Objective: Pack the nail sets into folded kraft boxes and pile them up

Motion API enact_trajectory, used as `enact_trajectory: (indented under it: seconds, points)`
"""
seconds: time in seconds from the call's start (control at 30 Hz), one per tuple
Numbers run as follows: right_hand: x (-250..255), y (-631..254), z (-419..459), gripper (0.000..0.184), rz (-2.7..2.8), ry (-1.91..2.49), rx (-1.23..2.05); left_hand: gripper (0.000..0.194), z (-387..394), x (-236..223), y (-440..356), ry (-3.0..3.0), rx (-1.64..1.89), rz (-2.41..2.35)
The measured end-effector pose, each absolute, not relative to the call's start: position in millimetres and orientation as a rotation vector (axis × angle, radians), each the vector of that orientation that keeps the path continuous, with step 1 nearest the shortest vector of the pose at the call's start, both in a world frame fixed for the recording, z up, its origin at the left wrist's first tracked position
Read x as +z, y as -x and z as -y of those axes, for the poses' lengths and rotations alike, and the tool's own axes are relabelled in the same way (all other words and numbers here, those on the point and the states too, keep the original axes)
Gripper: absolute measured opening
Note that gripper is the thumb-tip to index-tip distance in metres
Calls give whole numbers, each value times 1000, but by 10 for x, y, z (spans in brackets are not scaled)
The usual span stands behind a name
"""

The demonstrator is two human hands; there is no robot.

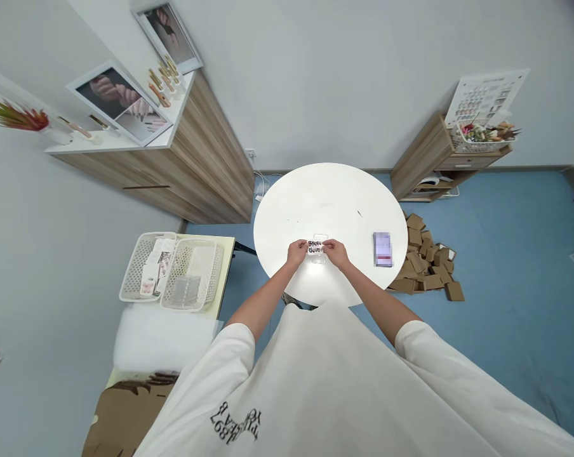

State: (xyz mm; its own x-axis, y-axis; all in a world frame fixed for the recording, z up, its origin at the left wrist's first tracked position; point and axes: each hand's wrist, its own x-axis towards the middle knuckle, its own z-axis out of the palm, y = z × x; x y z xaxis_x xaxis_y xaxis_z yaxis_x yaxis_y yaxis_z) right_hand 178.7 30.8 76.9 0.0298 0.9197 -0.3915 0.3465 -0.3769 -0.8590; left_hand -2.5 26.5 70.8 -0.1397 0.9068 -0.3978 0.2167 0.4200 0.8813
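Note:
Both my hands hold a small white card of press-on nails (315, 247) above the round white table (325, 190). Dark, nail-shaped pieces sit on it in two rows. My left hand (297, 252) pinches its left edge, and my right hand (335, 252) pinches the right edge. Just under the card, toward my body, a clear plastic case (319, 259) shows on the tabletop, partly hidden by the card. Beyond the card lies a thin clear outline, perhaps the case's lid (320, 237).
A phone (383, 249) lies right on the table; a small dark tool (360, 214) lies farther back. Left, white baskets (192, 241) and bubble wrap (166, 336) rest on a side table. Cardboard boxes (425, 260) pile on the floor right. Wooden cabinets (211, 152) stand behind.

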Motion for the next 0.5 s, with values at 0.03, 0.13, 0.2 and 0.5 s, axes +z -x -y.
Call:
enact_trajectory:
  seconds: [0.03,0.13,0.2,0.5]
  points:
    - [762,-1805,-310,26,1240,1763,1374,17,-265,704,7,-1002,814,-1618]
    - [746,-1844,-308,20,1140,1763,1426,17,-269,689,-43,-992,793,-1607]
    - [728,-1862,-304,16,1114,1784,1438,17,-277,664,-71,-993,787,-1595]
    - [438,-1954,-214,13,1051,1977,1380,20,-231,391,-37,-910,605,-1620]
